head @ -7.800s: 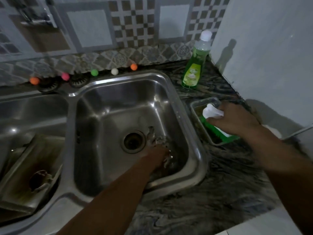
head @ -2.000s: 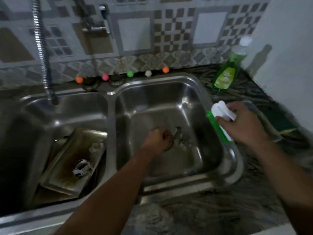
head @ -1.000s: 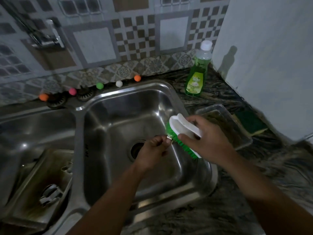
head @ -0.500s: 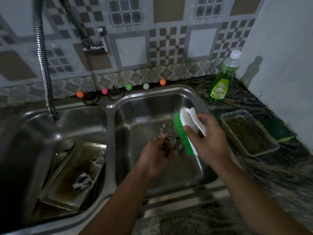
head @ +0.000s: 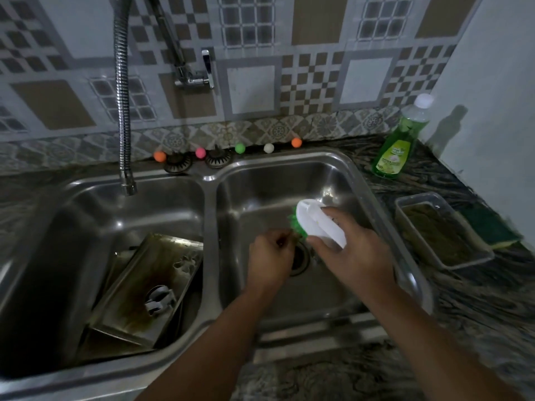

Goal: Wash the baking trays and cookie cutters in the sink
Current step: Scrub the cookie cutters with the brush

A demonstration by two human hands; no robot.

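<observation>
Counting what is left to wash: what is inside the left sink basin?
In the left basin, a stained baking tray leans tilted, with a metal cookie cutter lying in it. Another tray edge shows behind; anything beneath is covered.

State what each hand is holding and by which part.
The right hand grips the scrub brush round its white back, green bristles toward the left hand. The left hand pinches a small object at its fingertips; the object is mostly hidden.
</observation>
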